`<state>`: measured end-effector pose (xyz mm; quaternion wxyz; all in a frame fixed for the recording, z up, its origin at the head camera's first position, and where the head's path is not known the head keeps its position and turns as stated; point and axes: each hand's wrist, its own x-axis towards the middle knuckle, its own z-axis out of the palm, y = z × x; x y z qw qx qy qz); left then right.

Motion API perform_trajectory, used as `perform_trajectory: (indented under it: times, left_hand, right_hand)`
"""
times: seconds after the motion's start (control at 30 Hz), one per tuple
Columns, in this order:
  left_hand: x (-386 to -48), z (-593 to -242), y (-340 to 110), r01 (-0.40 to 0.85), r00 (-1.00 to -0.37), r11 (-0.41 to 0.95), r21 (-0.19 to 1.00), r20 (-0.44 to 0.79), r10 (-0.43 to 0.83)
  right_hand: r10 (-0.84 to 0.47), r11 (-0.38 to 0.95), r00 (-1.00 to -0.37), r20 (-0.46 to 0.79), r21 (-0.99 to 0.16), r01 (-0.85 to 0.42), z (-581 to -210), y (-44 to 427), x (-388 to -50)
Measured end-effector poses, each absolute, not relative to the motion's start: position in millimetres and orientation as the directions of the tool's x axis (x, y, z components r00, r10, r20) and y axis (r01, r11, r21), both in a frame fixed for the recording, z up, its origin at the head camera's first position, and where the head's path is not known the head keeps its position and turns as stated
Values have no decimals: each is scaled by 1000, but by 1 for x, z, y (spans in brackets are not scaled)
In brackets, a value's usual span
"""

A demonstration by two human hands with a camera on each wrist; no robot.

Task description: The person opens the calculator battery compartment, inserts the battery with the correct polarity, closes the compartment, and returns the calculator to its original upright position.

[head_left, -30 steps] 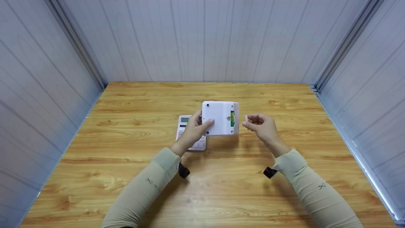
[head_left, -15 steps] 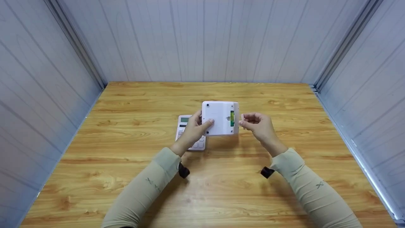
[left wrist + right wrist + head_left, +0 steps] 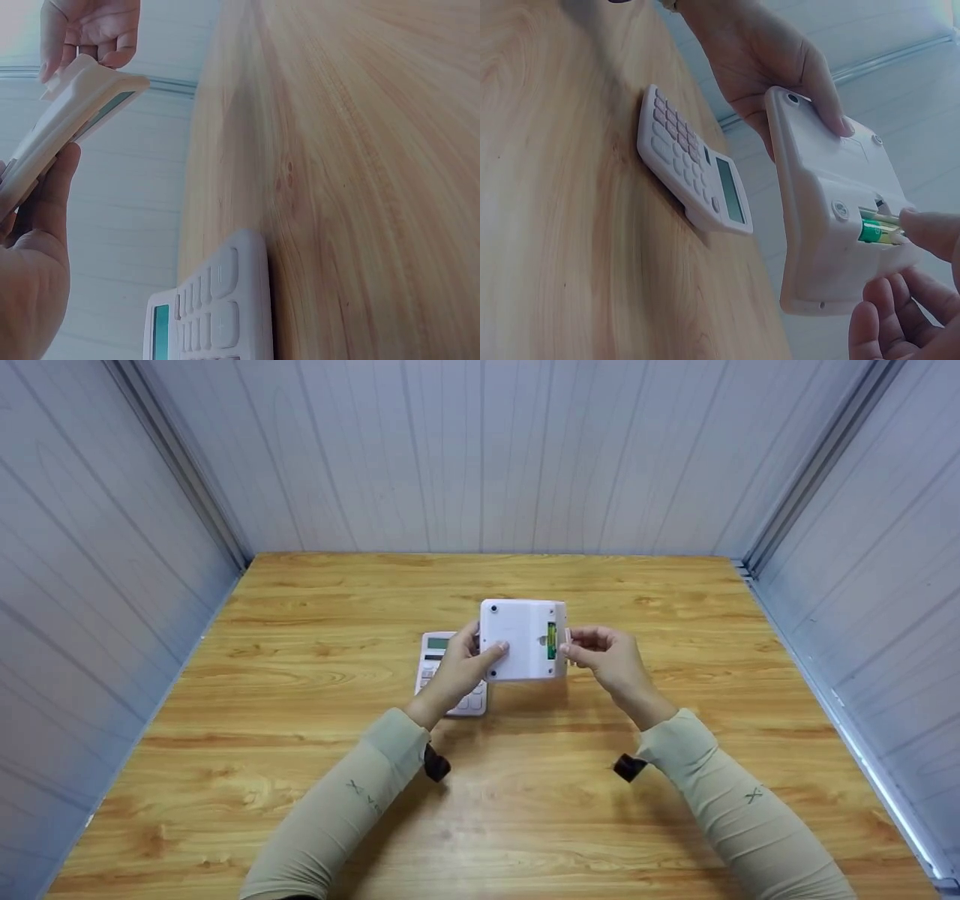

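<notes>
My left hand [image 3: 457, 669] grips a white calculator [image 3: 519, 641] above the table, its back turned up and the thumb lying across it. A green and yellow battery [image 3: 880, 231] sits in the uncovered compartment near one end of that back. Between thumb and fingers my right hand [image 3: 609, 658] pinches a small white battery cover [image 3: 568, 636] at the calculator's edge, beside the compartment. The right wrist view shows the cover partly hidden by the fingers; whether it touches the casing is hard to tell.
A second white calculator [image 3: 471, 703] lies face up on the wooden table [image 3: 360, 780], partly beneath my left hand and forearm. Pale panel walls [image 3: 480, 457] enclose the table at the back and both sides.
My right hand has moved left with the battery cover, from a gap away up to the calculator's edge. The left hand and the held calculator have stayed almost still.
</notes>
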<state>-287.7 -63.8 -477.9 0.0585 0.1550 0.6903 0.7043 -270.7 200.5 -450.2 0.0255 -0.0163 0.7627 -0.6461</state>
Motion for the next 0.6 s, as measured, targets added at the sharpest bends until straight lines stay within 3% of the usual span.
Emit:
perform_trajectory:
  times: [0.6]
  left_hand:
    - [-287, -479, -62, 134, -942, -30, 991, 137, 307]
  right_hand:
    - [-17, 81, -1000, -1, -997, 0, -452, 184, -272]
